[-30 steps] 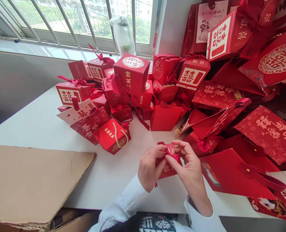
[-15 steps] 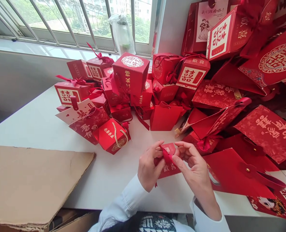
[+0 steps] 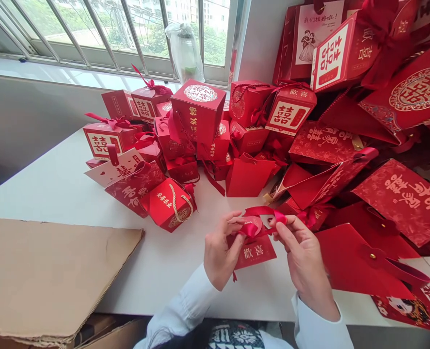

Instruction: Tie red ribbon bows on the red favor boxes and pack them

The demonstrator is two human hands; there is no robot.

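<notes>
A small red gift box [image 3: 260, 250] with pale characters stands on the white table in front of me. Around its top runs a glossy red ribbon [image 3: 262, 211]. My left hand [image 3: 222, 249] is at the box's left side, thumb and fingers pinching a loop of the ribbon close to the lid. To the right, my right hand [image 3: 304, 252] pinches another stretch of ribbon between thumb and fingers, drawn out in a loop above the box. The box's left side is partly hidden behind my left hand.
Several red boxes [image 3: 200, 114] are heaped at the back by the barred window. Red bags and flat boxes [image 3: 367, 261] crowd the right side. A cardboard sheet [image 3: 55, 276] covers the front left. A plastic-wrapped bottle [image 3: 186, 53] stands on the sill.
My right hand has moved right, away from the lid, pulling the ribbon out into a wide loop. The left hand stays by the box, its pinch slightly shifted left.
</notes>
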